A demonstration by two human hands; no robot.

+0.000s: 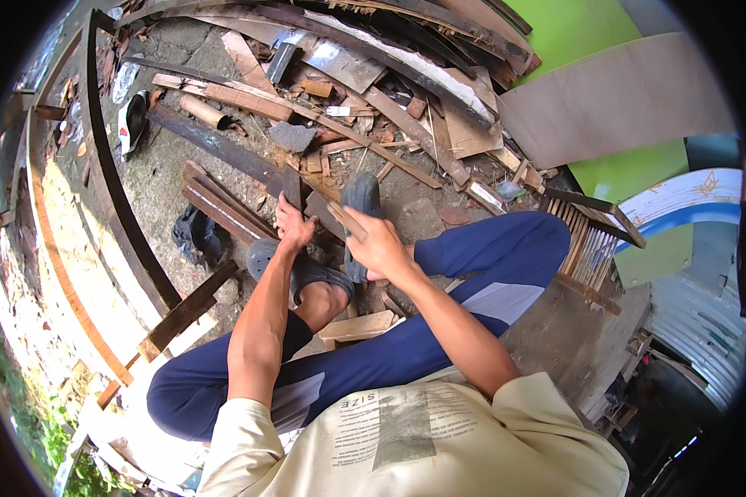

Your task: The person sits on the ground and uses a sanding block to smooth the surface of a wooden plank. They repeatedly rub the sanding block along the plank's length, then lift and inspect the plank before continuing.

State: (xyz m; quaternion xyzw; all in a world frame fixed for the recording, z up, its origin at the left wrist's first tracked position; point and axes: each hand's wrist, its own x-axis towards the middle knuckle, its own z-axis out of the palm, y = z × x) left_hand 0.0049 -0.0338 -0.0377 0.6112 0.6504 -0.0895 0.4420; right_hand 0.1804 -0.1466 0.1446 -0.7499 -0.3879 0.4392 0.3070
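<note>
My left hand (292, 224) is closed near my feet, its fingers at the lower end of a short dark flat piece of wood (292, 187). To the right of it, my right hand (381, 248) is wrapped round a light brown wooden piece (350, 222), which points up and left toward the left hand. Whether this piece is a tool's handle cannot be made out. A dark flat board (323, 217) lies between the two hands. My feet wear dark grey clogs (361, 195), one on either side of the work.
Beside the left foot lie a dark plank (224, 203) and a crumpled black plastic bag (197, 234). Scrap boards (373, 66) are heaped ahead. A long dark beam (112, 174) runs along the left. At the right stands a slatted wooden frame (592, 228) near green panels (654, 248).
</note>
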